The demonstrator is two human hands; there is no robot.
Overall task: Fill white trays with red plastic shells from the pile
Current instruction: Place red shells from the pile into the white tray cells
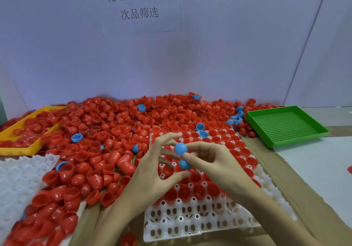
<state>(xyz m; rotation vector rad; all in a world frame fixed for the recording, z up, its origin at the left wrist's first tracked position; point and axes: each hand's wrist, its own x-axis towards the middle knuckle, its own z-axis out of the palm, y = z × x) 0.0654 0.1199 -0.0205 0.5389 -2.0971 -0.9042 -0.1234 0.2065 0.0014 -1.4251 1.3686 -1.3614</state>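
- Nearest the camera, the white tray (pixel 190 219) has its front rows of cups bare, while the rows beyond hold red shells (pixel 192 189) seated open side up.
- Over its middle, the right hand (pixel 209 160) pinches two blue shells (pixel 181 149) between thumb and fingers; the left hand (pixel 158 169) hovers just beside, fingers spread and loosely bent, thumb tip near the lower blue one. Whether it touches I cannot tell.
- Judged step: weeding out wrong-coloured pieces rather than filling. Next, the blue ones need setting aside, then red shells fetched for the bare cups.
- Left, a second white tray (pixel 17 184) lies partly under the red pile (pixel 114 131), which crowds the working tray's left edge.
- Farther off, stray blue shells (pixel 77 137) dot the heap; a yellow tray (pixel 24 148) sits left, a green perforated tray (pixel 285 125) right.
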